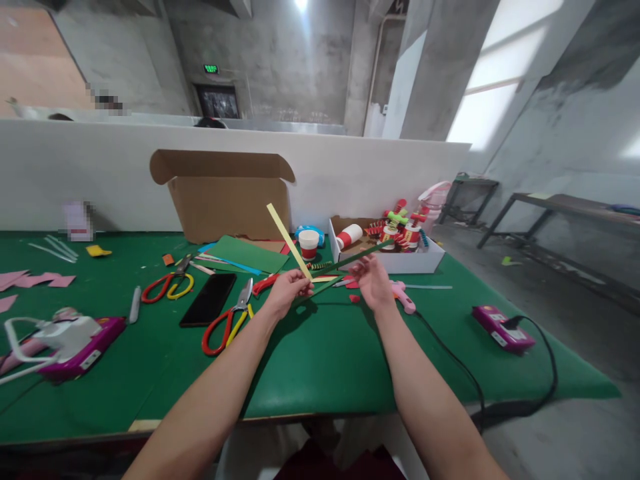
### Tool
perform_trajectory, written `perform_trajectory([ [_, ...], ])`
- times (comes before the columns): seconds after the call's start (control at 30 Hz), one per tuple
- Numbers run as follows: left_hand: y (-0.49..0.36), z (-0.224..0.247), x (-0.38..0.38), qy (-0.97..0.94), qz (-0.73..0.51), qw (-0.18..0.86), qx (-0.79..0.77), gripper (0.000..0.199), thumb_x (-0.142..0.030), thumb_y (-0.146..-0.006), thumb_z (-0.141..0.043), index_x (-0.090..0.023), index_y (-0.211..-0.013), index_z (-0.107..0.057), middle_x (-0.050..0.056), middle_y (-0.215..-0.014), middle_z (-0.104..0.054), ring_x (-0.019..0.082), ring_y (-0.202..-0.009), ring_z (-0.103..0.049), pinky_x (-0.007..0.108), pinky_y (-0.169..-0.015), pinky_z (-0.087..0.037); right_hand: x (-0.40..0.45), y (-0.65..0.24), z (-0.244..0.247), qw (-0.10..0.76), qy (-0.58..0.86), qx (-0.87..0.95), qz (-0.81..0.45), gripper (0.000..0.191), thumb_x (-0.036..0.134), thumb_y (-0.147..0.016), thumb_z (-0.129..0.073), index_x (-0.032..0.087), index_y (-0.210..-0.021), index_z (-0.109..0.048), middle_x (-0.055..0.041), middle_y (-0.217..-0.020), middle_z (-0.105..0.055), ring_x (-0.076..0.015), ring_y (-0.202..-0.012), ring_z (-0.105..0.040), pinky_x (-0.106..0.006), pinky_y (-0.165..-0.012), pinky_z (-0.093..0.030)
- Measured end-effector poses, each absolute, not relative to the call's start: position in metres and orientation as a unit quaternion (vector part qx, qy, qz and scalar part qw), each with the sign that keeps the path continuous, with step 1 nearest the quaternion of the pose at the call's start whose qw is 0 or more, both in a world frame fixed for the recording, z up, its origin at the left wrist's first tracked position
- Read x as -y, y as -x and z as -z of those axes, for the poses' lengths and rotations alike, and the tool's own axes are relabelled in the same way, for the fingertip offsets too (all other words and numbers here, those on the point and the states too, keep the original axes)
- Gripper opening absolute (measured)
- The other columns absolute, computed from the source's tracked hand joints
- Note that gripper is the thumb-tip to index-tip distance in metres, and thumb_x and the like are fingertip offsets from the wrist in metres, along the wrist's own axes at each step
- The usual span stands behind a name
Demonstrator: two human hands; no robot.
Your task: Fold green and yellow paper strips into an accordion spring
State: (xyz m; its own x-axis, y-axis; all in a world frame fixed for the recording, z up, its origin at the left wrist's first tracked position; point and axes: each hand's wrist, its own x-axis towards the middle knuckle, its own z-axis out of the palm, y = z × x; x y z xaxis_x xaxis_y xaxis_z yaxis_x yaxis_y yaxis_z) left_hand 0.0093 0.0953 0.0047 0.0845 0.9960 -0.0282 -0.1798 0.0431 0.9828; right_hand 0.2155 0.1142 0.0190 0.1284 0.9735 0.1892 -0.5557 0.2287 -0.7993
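Observation:
My left hand (292, 291) is closed in a pinch on paper strips where their ends meet. A pale yellow strip (286, 233) rises from the pinch up and to the left. A long green strip (345, 262) runs from it to the upper right, and more strip ends lie below. My right hand (373, 280) is beside the green strip with its fingers curved and apart; whether they touch it is unclear. Behind the strips stands a red and white paper cup (309, 245). Under my right hand is a pink glue gun (403, 297), partly hidden.
Red-and-yellow-handled scissors (227, 323), a black phone (209, 300) and a second pair of scissors (170, 283) lie to the left. Coloured paper sheets (245, 255) lie by an upright cardboard box (230, 200). A white box (415, 263) holds cup figures. Purple power strips (503, 328) sit at both sides.

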Motion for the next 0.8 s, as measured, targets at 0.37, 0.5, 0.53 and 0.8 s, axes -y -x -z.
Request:
perform_trajectory([
  [0.37,-0.016,0.000,-0.093,-0.537,-0.473,0.556,-0.423,0.026,-0.029,-0.062,-0.079,-0.014,-0.071,-0.060,0.001,-0.059,-0.064,0.011,-0.051,-0.060,0.022,-0.052,-0.045,-0.099,-0.175,0.010,0.490,0.417,0.577,-0.503,0.028,0.040,-0.060,-0.080,0.018,-0.075,-0.075,-0.0032,-0.068,-0.071,-0.0169,-0.063,-0.062,-0.031,-0.065,-0.050],
  [0.5,-0.017,0.002,-0.094,-0.546,-0.469,0.542,-0.434,0.023,-0.028,-0.064,-0.078,-0.014,-0.071,-0.062,0.000,-0.058,-0.063,0.011,-0.050,-0.058,0.022,-0.051,-0.044,-0.100,-0.174,0.016,0.503,0.436,0.572,-0.480,0.030,0.044,-0.060,-0.079,0.016,-0.071,-0.075,-0.0053,-0.065,-0.071,-0.0186,-0.061,-0.063,-0.032,-0.064,-0.050],
  [0.53,-0.017,0.002,-0.094,-0.545,-0.469,0.541,-0.437,0.023,-0.029,-0.064,-0.078,-0.014,-0.071,-0.062,0.000,-0.058,-0.063,0.011,-0.049,-0.058,0.022,-0.051,-0.044,-0.100,-0.173,0.016,0.504,0.440,0.569,-0.478,0.031,0.045,-0.060,-0.079,0.016,-0.070,-0.074,-0.0057,-0.065,-0.071,-0.0188,-0.061,-0.063,-0.032,-0.064,-0.050],
  [0.8,-0.014,-0.001,-0.093,-0.552,-0.490,0.504,-0.450,0.039,-0.043,-0.055,-0.080,-0.014,-0.080,-0.071,0.003,-0.073,-0.068,0.013,-0.063,-0.057,0.023,-0.056,-0.043,-0.105,-0.179,0.019,0.448,0.462,0.632,-0.431,0.033,0.045,-0.068,-0.073,0.013,-0.073,-0.072,-0.0046,-0.062,-0.067,-0.0162,-0.058,-0.060,-0.028,-0.059,-0.047],
])
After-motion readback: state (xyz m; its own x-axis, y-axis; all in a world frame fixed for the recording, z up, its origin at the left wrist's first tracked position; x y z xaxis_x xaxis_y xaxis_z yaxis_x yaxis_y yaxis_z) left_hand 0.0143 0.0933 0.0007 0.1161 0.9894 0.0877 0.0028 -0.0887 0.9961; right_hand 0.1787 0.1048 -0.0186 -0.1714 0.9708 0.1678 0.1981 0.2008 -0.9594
